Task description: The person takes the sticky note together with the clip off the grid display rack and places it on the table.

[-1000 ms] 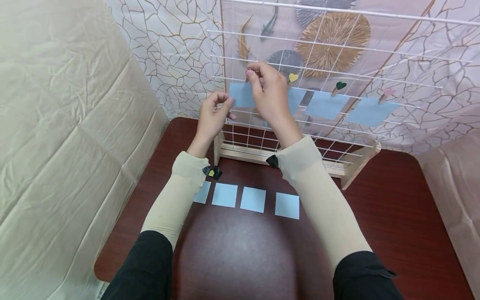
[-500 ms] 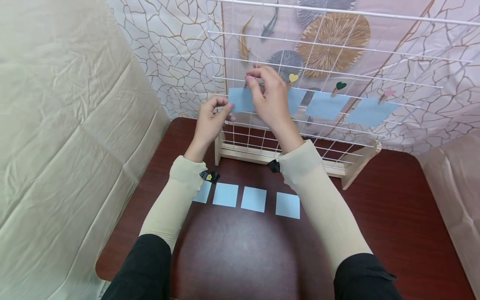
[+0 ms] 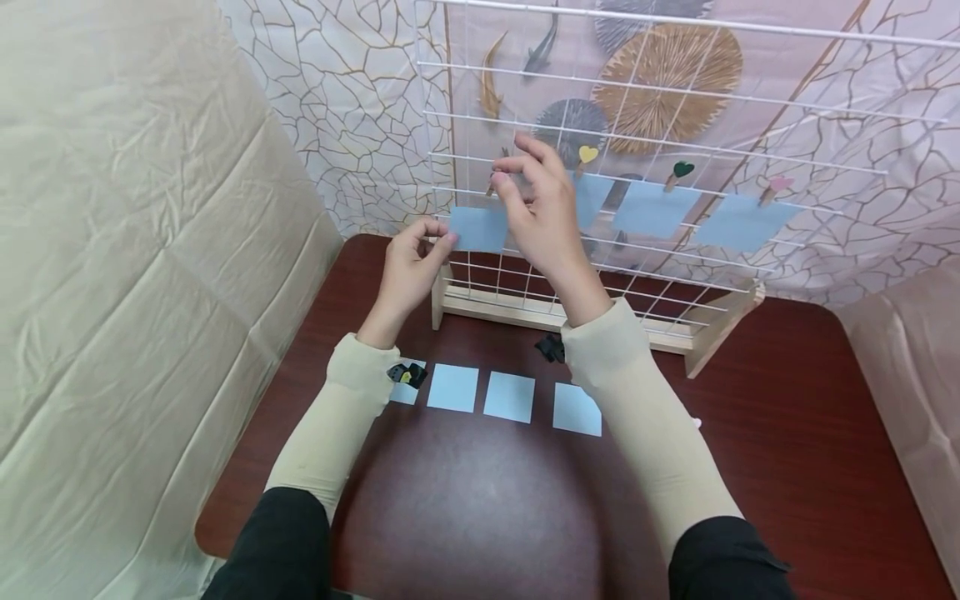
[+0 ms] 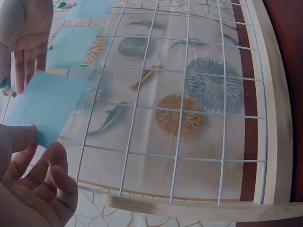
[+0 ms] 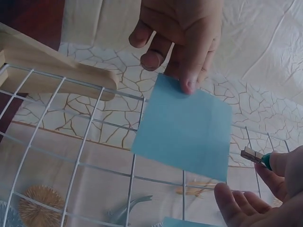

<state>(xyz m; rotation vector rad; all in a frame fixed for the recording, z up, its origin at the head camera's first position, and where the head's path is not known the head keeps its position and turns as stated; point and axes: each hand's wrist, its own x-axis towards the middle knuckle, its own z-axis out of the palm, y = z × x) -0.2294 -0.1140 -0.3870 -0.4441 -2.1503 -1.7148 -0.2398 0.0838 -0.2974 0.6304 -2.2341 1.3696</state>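
A flat blue paper square [image 5: 184, 127] is held near a wooden clothespin [image 5: 251, 155], apparently green-topped.

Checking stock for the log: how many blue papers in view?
8: one paper in the left hand, three papers clipped to the rack, four papers on the table, leftmost partly covered. Others may be hidden.

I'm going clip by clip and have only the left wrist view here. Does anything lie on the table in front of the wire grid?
Observer: Yes. Besides the blue sheet that the left hand pinches, the head view shows at least four light blue squares in a row on the table.
Operator: Near the right hand I see two hung sheets. Is there a third?
Observer: Yes. In the head view, a third hung sheet is held by a pink-topped clip.
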